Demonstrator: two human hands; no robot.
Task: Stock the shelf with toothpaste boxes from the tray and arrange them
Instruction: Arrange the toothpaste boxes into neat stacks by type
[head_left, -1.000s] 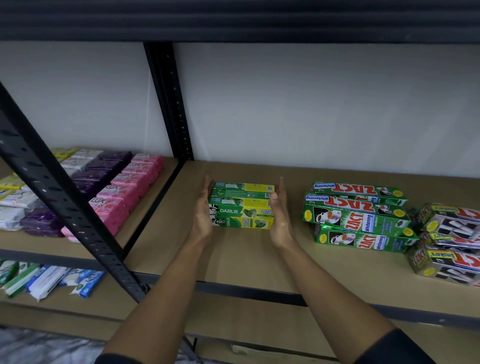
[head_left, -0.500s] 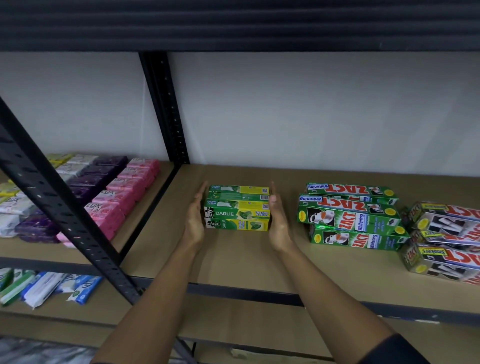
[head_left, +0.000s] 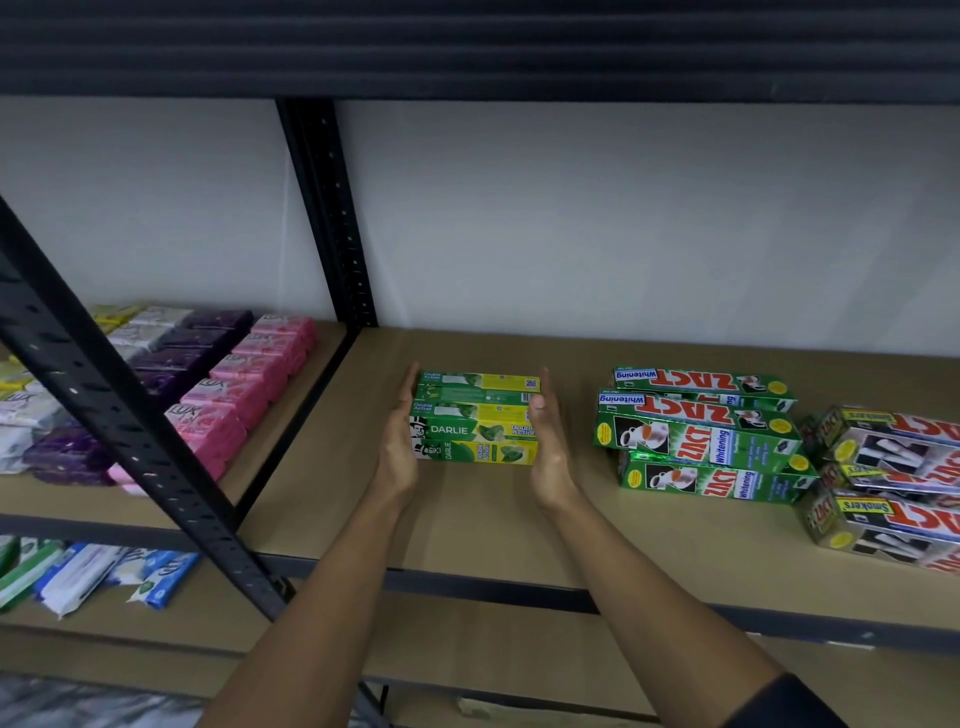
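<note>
Head camera view: both hands are pressed flat, fingers straight, against the two short ends of a small stack of green and yellow toothpaste boxes (head_left: 477, 420). The left hand (head_left: 399, 448) lies along the stack's left end, and the right hand (head_left: 546, 446) along its right end, thumb up near the top corner. Neither hand curls around the boxes; the palms squeeze them from the sides, with the stack resting on the shelf board (head_left: 467, 525). The boxes lie flat, long sides facing the camera, and the front ones read "DARLIE". The stack sits towards the left part of this bay, near the black upright post (head_left: 332, 218) at the back.

To the right, well apart from the held stack, lies a pile of green boxes (head_left: 701, 431) marked "ZACT Whitening", stacked loosely and a little askew. Further right, touching that pile, is a heap of silver and red boxes (head_left: 893, 478), tilted at the frame edge.

Left of the post, the next bay holds rows of pink soap bars (head_left: 244, 384), purple soap bars (head_left: 176, 358) and pale ones behind. A diagonal black brace (head_left: 130, 415) crosses in front. On the lower shelf lie blue and white packets (head_left: 88, 574).
</note>
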